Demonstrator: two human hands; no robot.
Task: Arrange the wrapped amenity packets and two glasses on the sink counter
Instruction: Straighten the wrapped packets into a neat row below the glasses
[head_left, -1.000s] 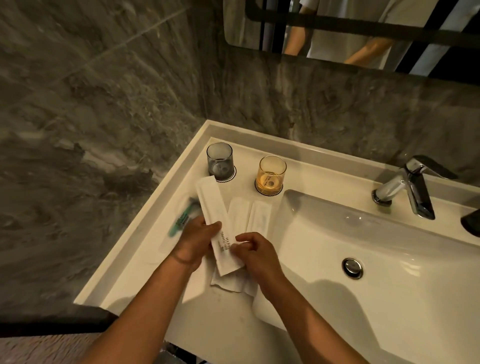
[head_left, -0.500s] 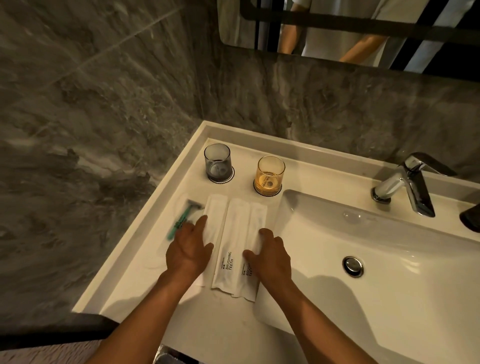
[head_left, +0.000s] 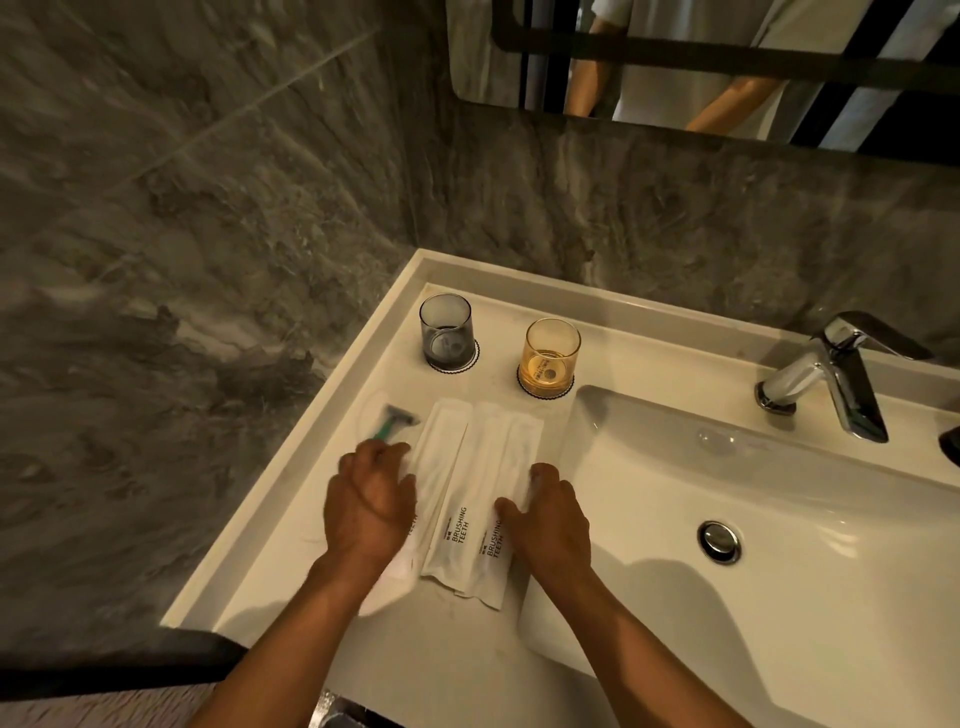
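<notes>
Both hands slid apart, left hand (head_left: 370, 506) and right hand (head_left: 551, 519) flat and open, flanking the packets (head_left: 480, 488) whose long axes ran toward the glasses (head_left: 550, 356).

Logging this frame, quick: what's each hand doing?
Left hand: open, flat on the left packet, gripping nothing.
Right hand: open, fingers resting on the right packet.
</notes>
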